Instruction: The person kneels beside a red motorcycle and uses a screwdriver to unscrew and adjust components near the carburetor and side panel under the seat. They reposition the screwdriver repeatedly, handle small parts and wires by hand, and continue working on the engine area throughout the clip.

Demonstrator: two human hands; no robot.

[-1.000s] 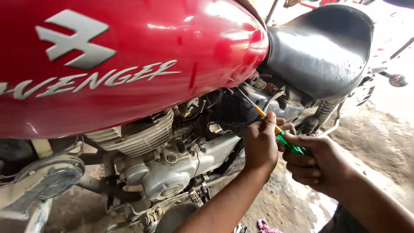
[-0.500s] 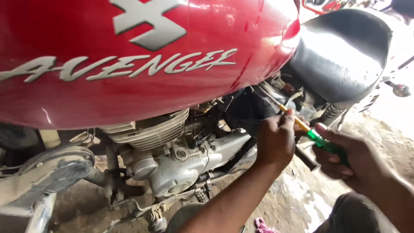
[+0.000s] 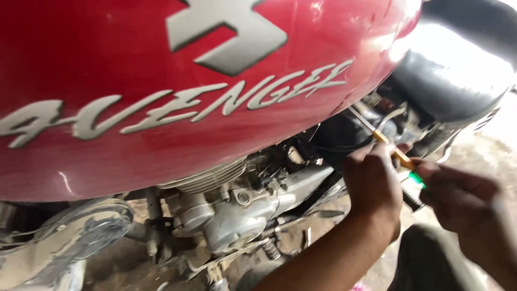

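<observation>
The tip of the screwdriver (image 3: 386,144) disappears into the dark gap under the rear of the red fuel tank (image 3: 134,70), so what it bears on cannot be made out; the parts there are shadowed and blurred. The tank fills the top of the view and is cut off at the left and upper edges, and the black seat (image 3: 458,70) runs out at the upper right, partly washed out by glare. Below the tank the grey engine (image 3: 237,210) sits in a crowded space, with open dusty ground (image 3: 484,145) only at the right behind the hands. The left hand (image 3: 374,186) is curled, its fingertips pinching the thin metal shaft near the orange collar. The right hand (image 3: 458,194), blurred and partly cut off at the right edge, is closed around the green and black handle. The screwdriver slants from that lower right grip, up and left between both hands, toward the gap between tank and seat.
</observation>
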